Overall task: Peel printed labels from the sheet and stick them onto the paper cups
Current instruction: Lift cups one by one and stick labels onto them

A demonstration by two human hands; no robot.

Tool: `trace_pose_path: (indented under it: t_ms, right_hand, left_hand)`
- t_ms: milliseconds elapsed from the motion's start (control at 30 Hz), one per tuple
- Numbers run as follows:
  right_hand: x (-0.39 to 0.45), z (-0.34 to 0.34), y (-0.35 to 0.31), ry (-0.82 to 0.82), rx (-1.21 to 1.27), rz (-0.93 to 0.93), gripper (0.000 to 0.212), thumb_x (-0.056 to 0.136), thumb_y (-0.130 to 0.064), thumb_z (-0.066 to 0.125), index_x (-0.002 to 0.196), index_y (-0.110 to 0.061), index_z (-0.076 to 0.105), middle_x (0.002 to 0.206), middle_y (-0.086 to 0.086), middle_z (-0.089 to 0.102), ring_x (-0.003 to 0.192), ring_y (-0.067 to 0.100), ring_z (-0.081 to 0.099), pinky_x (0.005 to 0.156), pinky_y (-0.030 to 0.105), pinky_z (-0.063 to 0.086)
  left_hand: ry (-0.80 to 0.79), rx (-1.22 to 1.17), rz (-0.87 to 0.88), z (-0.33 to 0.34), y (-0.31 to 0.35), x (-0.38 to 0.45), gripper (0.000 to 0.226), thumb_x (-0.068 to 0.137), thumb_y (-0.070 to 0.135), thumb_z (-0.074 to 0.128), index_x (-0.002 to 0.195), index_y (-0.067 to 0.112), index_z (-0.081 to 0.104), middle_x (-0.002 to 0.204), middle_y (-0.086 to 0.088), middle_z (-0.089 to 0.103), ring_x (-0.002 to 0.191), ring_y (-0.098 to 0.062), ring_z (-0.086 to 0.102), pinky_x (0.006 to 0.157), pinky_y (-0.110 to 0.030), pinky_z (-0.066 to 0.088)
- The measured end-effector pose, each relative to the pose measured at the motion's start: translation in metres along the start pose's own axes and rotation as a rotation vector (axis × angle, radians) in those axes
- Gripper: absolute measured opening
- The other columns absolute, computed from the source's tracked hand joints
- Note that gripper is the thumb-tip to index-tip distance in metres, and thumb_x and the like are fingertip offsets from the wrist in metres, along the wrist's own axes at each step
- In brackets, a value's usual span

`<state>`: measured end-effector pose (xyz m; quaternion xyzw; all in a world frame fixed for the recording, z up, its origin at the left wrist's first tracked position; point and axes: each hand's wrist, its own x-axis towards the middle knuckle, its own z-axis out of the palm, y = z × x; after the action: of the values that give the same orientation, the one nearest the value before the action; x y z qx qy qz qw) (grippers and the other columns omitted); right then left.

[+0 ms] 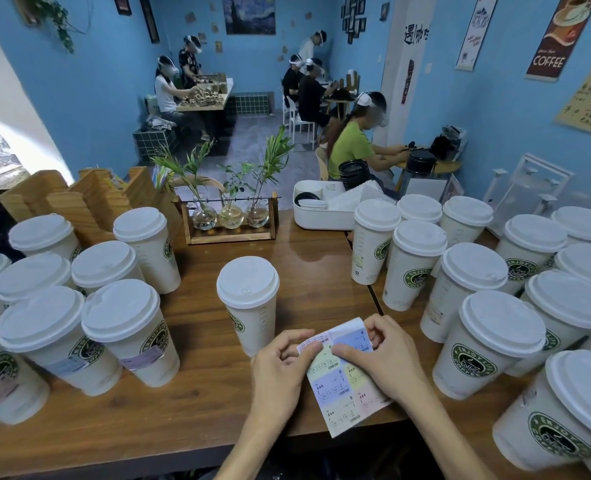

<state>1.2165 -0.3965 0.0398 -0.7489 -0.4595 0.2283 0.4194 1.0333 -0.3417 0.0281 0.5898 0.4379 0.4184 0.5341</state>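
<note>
Both hands pinch the label sheet (342, 379) at its far end; the lone cup (252, 306) stands just beyond the left hand (280, 368), nearer it than the right hand (380, 358).

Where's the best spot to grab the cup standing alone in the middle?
Probably around the middle cup's paper wall, just under the lid, coming from the near side. It stands upright with bare table all round, so a hand can wrap it there. The lid is wider than the body and might pop off if used as the grip.
</note>
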Motion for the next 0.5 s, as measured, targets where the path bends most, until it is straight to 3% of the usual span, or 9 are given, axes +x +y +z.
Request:
trace_pose_path:
  t_ms: [67, 133, 233, 300, 400, 500]
  right_hand:
    - [0.001, 0.0, -0.002, 0.02, -0.053, -0.038, 0.029, 0.066, -0.056, 0.091, 0.075, -0.036, 0.072, 0.092, -0.01, 0.054, 0.086, 0.001, 0.054, 0.069, 0.016, 0.038]
    - [0.002, -0.005, -0.005, -0.011, -0.033, -0.023, 0.022, 0.069, -0.053, 0.091, 0.074, -0.037, 0.076, 0.09, -0.01, 0.06, 0.085, 0.004, 0.058, 0.068, 0.019, 0.041]
    - [0.003, -0.015, -0.014, -0.26, 0.263, 0.116, 0.018, 0.08, -0.032, 0.089, 0.094, -0.024, 0.081, 0.087, -0.001, 0.079, 0.079, 0.015, 0.077, 0.072, 0.034, 0.061]
    - [0.003, -0.016, -0.013, -0.391, 0.434, 0.214, 0.024, 0.084, -0.02, 0.084, 0.107, -0.013, 0.077, 0.095, 0.01, 0.08, 0.087, 0.028, 0.079, 0.081, 0.043, 0.063]
    - [0.004, -0.012, -0.007, -0.452, 0.478, 0.293, 0.026, 0.085, -0.015, 0.083, 0.108, -0.007, 0.077, 0.1, 0.019, 0.079, 0.093, 0.034, 0.077, 0.09, 0.048, 0.061]
    - [0.006, -0.011, -0.002, -0.477, 0.495, 0.323, 0.037, 0.08, -0.02, 0.087, 0.11, -0.002, 0.076, 0.103, 0.024, 0.077, 0.098, 0.04, 0.075, 0.097, 0.055, 0.057]
  left_hand:
    - [0.016, 0.043, 0.032, 0.001, 0.0, 0.001, 0.01, 0.089, 0.02, 0.08, 0.096, 0.027, 0.078, 0.073, 0.001, 0.076, 0.069, -0.013, 0.073, 0.067, -0.039, 0.058]
    - [0.029, 0.109, 0.081, 0.001, -0.001, 0.002, 0.01, 0.089, 0.021, 0.08, 0.094, 0.029, 0.078, 0.071, 0.008, 0.074, 0.06, -0.003, 0.064, 0.057, -0.025, 0.051]
    - [0.015, 0.111, 0.099, 0.001, -0.002, 0.003, 0.011, 0.089, 0.019, 0.08, 0.095, 0.028, 0.078, 0.073, 0.015, 0.073, 0.058, 0.003, 0.058, 0.057, -0.014, 0.043]
    - [-0.011, 0.083, 0.111, 0.003, -0.001, 0.002, 0.014, 0.09, 0.016, 0.079, 0.097, 0.027, 0.077, 0.08, 0.016, 0.075, 0.061, 0.004, 0.059, 0.059, -0.012, 0.044]
    - [-0.048, 0.123, 0.145, 0.006, 0.001, 0.001, 0.016, 0.091, 0.021, 0.078, 0.098, 0.035, 0.076, 0.088, 0.019, 0.075, 0.065, 0.0, 0.059, 0.063, -0.014, 0.045]
    - [-0.092, 0.257, 0.264, 0.005, -0.005, 0.003, 0.012, 0.093, 0.034, 0.076, 0.102, 0.041, 0.075, 0.102, 0.025, 0.073, 0.094, -0.004, 0.068, 0.082, -0.02, 0.051]
